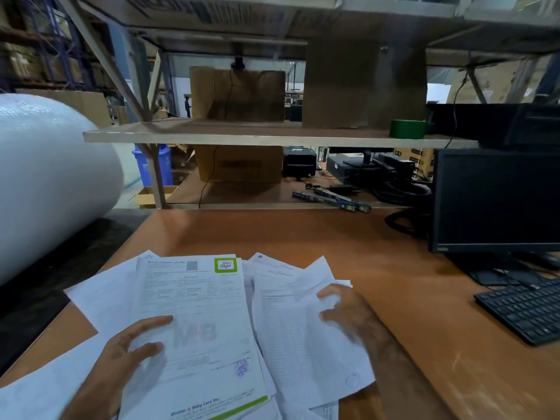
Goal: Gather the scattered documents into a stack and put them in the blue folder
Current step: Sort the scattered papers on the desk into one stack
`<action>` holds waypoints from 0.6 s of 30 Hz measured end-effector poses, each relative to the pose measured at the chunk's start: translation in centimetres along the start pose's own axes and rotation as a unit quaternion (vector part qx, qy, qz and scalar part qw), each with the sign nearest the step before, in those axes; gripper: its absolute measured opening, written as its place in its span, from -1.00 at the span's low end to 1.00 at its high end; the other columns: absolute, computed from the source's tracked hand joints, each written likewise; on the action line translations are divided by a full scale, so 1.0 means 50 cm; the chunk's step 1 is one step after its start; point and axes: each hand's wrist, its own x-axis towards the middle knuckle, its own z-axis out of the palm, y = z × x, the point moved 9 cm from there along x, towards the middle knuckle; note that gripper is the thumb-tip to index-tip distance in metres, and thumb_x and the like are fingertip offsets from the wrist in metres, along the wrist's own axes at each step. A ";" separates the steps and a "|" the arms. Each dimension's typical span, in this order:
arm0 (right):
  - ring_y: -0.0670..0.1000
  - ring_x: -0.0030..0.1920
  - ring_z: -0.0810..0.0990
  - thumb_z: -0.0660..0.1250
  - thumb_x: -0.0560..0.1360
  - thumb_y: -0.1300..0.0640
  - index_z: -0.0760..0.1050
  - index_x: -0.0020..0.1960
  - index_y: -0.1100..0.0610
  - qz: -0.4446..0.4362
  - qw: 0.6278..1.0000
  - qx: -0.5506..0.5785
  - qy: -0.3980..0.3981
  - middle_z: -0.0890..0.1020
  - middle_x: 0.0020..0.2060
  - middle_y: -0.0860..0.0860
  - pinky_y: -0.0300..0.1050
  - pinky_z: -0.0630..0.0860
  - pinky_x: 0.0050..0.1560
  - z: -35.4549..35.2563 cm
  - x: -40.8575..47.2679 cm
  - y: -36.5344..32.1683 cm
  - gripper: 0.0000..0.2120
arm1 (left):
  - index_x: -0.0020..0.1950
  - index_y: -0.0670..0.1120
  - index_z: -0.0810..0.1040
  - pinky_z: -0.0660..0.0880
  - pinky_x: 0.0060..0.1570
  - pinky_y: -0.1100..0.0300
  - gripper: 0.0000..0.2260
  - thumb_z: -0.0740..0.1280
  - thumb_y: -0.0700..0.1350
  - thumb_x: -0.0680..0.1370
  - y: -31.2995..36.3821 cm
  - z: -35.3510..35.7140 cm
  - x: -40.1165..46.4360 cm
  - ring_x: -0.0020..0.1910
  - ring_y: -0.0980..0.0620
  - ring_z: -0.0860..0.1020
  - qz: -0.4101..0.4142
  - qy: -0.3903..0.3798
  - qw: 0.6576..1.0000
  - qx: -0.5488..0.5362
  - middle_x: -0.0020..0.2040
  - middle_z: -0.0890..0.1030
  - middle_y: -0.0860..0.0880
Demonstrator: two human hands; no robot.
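Two hands are on the loose documents (pixel 209 322), which lie fanned over the near edge of the wooden desk (pixel 378 253), left of the keyboard (pixel 527 310). The left hand (pixel 127 350) presses flat, fingers spread, on the invoice with the green logo, apparently to anchor it. The right hand (pixel 348 313), blurred, has its fingers curled at the rightmost sheets' edge, seemingly to draw them inward; whether it pinches them cannot be told. Sheets remain skewed, so stacking is judged incomplete. No blue folder is visible.

The wooden desk (pixel 348 244) carries scattered documents (pixel 212 313), a keyboard (pixel 524 310) and a monitor (pixel 497 201).
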 end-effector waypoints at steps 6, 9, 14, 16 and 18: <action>0.02 0.21 0.67 0.59 0.41 0.06 0.67 0.23 -0.08 -0.061 0.956 0.269 -0.098 0.67 0.23 -0.11 0.06 0.58 0.27 -0.053 -0.003 -0.062 -0.60 | 0.18 -0.07 0.70 0.44 0.04 0.13 -0.66 0.37 -0.41 0.53 -0.002 -0.007 -0.001 0.31 -0.01 0.51 0.014 -0.001 1.000 0.005 0.33 0.59 0.07; -0.01 0.16 0.69 0.62 0.37 -0.05 0.63 0.25 -0.18 -0.052 0.972 0.213 -0.087 0.66 0.24 -0.09 0.03 0.62 0.20 -0.053 -0.003 -0.030 -0.53 | 0.18 -0.07 0.70 0.44 0.00 0.16 -0.65 0.38 -0.42 0.51 0.001 -0.007 -0.002 0.28 -0.03 0.53 0.034 0.002 0.999 0.026 0.30 0.63 0.01; -0.24 0.18 0.55 0.64 0.34 -0.11 0.54 0.32 -0.30 -0.036 0.987 0.024 -0.154 0.53 0.29 -0.30 -0.33 0.55 0.05 0.000 -0.009 0.022 -0.41 | 0.19 -0.08 0.69 0.50 -0.03 0.24 -0.63 0.38 -0.43 0.50 0.000 -0.010 -0.003 0.12 0.24 0.58 0.037 0.011 0.999 0.022 0.28 0.64 -0.01; -0.20 0.20 0.58 0.62 0.39 0.00 0.58 0.26 -0.31 -0.035 0.988 0.009 -0.151 0.55 0.31 -0.24 -0.24 0.58 0.13 0.009 -0.004 0.029 -0.49 | 0.20 -0.11 0.68 0.51 -0.05 0.26 -0.64 0.37 -0.44 0.50 0.002 -0.007 -0.006 0.08 0.27 0.60 0.038 0.010 0.999 0.015 0.28 0.64 0.00; -0.16 0.19 0.61 0.56 0.46 0.11 0.59 0.24 -0.31 -0.040 0.993 0.021 -0.107 0.57 0.30 -0.23 -0.12 0.59 0.22 0.000 0.001 0.023 -0.54 | 0.20 -0.12 0.68 0.51 -0.03 0.26 -0.64 0.37 -0.44 0.51 -0.001 -0.006 -0.005 0.11 0.24 0.60 0.035 0.009 0.999 0.009 0.29 0.63 0.01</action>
